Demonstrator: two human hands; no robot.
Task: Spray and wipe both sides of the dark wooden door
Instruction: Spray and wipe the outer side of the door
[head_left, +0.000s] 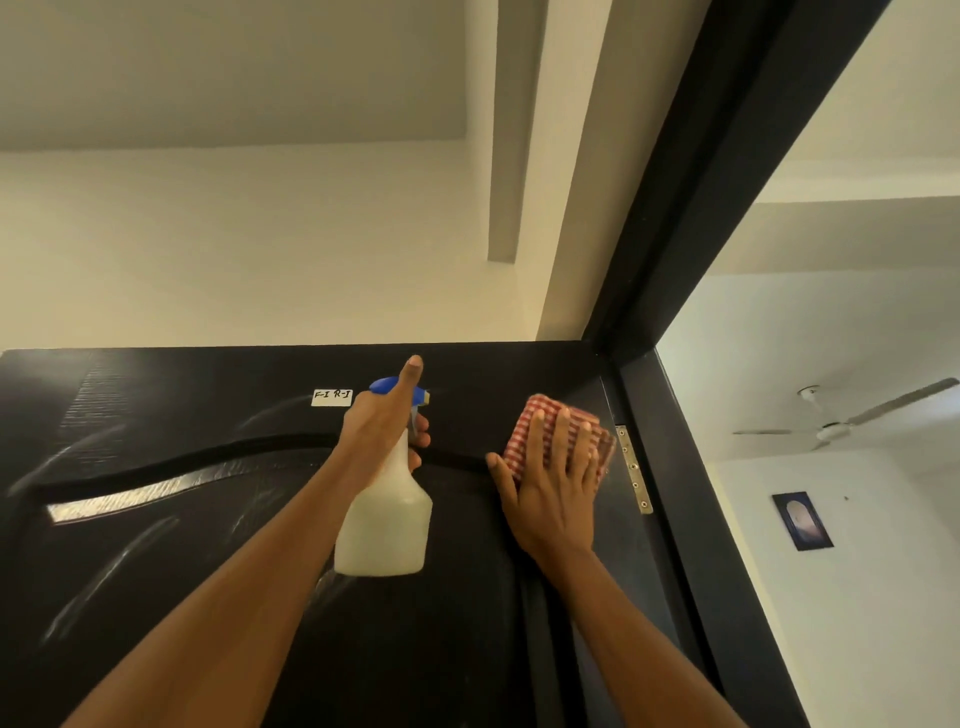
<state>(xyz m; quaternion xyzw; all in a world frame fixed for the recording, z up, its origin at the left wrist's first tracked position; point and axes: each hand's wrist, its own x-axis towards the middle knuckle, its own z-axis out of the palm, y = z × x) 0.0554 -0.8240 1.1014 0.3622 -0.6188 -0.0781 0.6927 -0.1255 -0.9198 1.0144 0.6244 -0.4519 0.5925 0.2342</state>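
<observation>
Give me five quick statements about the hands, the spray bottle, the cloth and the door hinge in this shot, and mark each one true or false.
1. The left hand grips the spray bottle by its neck. True.
2. The right hand presses a plain blue cloth on the door. False: the checked cloth is red and white.
3. The cloth lies just left of the metal hinge. True.
4. The bottle's trigger head is red. False: it is blue.
5. A small white label sits on the door left of the bottle's head. True.
</observation>
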